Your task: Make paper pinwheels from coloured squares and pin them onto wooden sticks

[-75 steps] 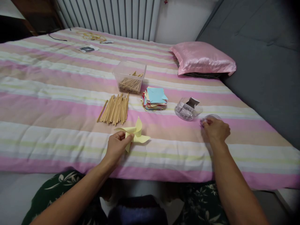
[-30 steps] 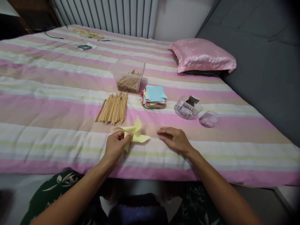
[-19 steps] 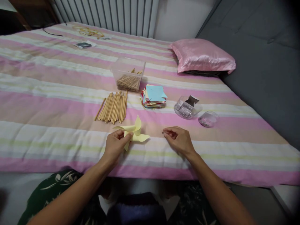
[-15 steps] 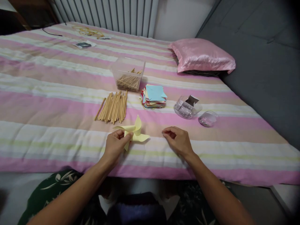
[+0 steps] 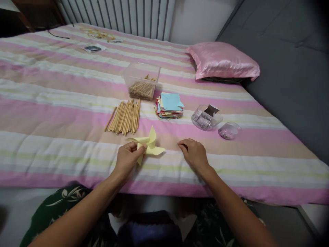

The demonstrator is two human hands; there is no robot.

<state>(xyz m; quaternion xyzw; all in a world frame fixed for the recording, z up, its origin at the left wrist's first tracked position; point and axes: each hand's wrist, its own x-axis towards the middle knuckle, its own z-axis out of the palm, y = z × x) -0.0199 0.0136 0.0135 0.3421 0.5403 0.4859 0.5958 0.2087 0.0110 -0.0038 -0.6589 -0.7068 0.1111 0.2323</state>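
At far left, a bundle of sticks [image 5: 124, 118] is laid out on the striped bedspread [image 5: 64, 145]. Just nearer the person, a yellow paper pinwheel [image 5: 156, 150] is gripped near its middle between the thumb and fingers of the left hand [image 5: 125, 158]. Behind it, more sticks are kept in a clear box [image 5: 133, 71], with a paper stack [image 5: 171, 102] set to its right. The right hand [image 5: 195, 154] is held apart from the left, its fingertips pinched together; whether anything small is held there cannot be told. Farther right, small metallic pieces are contained in a plastic tub [image 5: 218, 119] and a small dish [image 5: 235, 129]. The step in hand is judged to be the fastening of the pinwheel's centre, for which the curled blades must be kept pinned while the right fingertips are brought across.
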